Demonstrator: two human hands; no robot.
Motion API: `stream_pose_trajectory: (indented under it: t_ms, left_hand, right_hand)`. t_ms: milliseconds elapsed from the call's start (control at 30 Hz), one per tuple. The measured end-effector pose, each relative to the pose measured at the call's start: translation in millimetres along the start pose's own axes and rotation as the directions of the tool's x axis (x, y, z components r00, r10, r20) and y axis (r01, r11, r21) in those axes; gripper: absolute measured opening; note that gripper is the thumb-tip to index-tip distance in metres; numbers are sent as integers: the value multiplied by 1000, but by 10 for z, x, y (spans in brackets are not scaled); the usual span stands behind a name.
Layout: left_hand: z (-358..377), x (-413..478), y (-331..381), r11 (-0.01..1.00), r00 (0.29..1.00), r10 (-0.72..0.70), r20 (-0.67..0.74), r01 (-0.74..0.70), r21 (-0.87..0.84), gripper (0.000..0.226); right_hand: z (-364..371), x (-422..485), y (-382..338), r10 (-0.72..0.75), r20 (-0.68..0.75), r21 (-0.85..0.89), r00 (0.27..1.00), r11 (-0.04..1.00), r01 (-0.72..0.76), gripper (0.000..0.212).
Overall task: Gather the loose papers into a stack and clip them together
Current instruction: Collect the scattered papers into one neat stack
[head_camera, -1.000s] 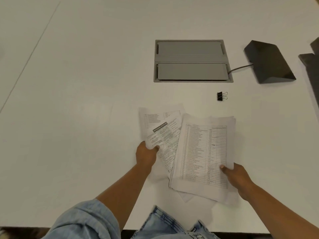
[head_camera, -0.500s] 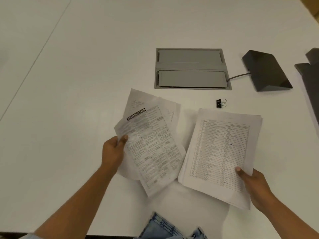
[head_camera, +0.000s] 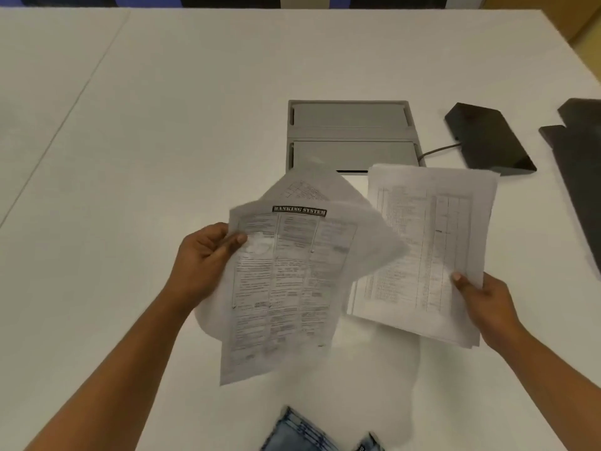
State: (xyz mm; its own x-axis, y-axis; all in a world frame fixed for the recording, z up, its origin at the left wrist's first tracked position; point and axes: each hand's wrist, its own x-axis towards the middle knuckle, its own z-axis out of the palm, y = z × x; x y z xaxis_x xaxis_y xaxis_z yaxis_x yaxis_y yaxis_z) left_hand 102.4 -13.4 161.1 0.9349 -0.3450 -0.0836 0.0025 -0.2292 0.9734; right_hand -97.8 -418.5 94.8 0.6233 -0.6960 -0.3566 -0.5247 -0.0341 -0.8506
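Nearest the camera, a scrap of blue denim [head_camera: 312, 432] shows at the edge of the white tabletop [head_camera: 136, 157]. Above it, both hands hold paper clear of the surface. The left hand [head_camera: 203, 255] grasps the left edge of a few loose sheets [head_camera: 286, 281], thumb on top; the front one is headed "BANKING SYSTEM", and another fans out behind it. The right hand [head_camera: 484, 301] grips the lower right corner of a thicker stack [head_camera: 429, 242] printed with a table, thumb pressed on its face. The loose sheets overlap the stack's left edge. Beyond the papers a grey hatch [head_camera: 351, 131] is set into the tabletop, its near edge hidden by them. To its right sits a black wedge-shaped device [head_camera: 487, 138] with a cable, then dark shapes, perhaps folders [head_camera: 579, 164].
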Motion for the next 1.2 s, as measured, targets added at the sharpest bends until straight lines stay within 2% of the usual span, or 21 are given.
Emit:
stream_pose_trajectory:
  t_ms: [100,200,267,400,500,600,667,800,867,933,967,1033,1067,1133,1167,1200]
  left_hand:
    - [36,37,86,998,998,43,35,-44,41,38]
    - [134,50,211,998,998,61,31,-61,-17,30]
    - [241,44,290,996,999,50,14,-49,-68,34]
    - [537,46,337,984,995,-90,-38,83,-159,44]
    - [721,19,297,980,985,-163,-55,156,-126,45]
    - [834,-31,236,982,970,-188,-155,181,-60,31]
    - [883,-75,208,977,949,-213,-233,208,-49,31]
    - [980,-194,175,941,885,-324,-334,266,-208,33]
    - [982,-214,165,876,848,-443,-291,340,-341,31]
    - [940,-219,159,787,836,-539,-102,456,-415,35]
    - [914,-232,148,757,840,-542,20,498,-423,39]
    - [879,-285,110,774,868,-461,185,496,-394,35]
    - [875,-317,100,806,887,-416,199,461,-372,34]
    - [889,-360,70,844,914,-389,120,405,-350,31]
    - [909,-375,59,847,917,-394,62,389,-363,30]
    - [928,-392,52,842,915,-404,14,377,-386,28]
  right_hand:
    - [46,-4,-104,-34,15,-9,999,999,34,30]
    - [138,-50,-158,-50,54,-1,997,999,50,15]
    - [226,-115,-206,-62,99,16,993,998,60,8]
    - [422,-336,-369,-119,262,63,958,992,106,10]
    - [535,-452,-441,-120,351,57,929,993,106,16]
    - [604,-538,-526,-120,407,118,905,990,78,13]
    - [617,-580,-580,-133,422,190,897,980,56,18]
    - [573,-596,-597,-131,434,306,891,952,-10,24]
    - [553,-592,-599,-134,449,337,883,941,-29,26]
    - [533,-583,-591,-133,467,330,874,943,-32,25]
    - [520,-572,-585,-136,480,326,867,945,-32,25]
    - [507,-556,-574,-122,504,299,855,953,-40,31]
    - [504,-539,-574,-75,479,254,874,966,-56,42]
    - [506,-524,-587,83,381,116,921,984,-137,77]
    - [493,-540,-590,97,371,87,924,986,-139,83]
    - [502,-553,-606,40,385,88,922,993,-80,75]
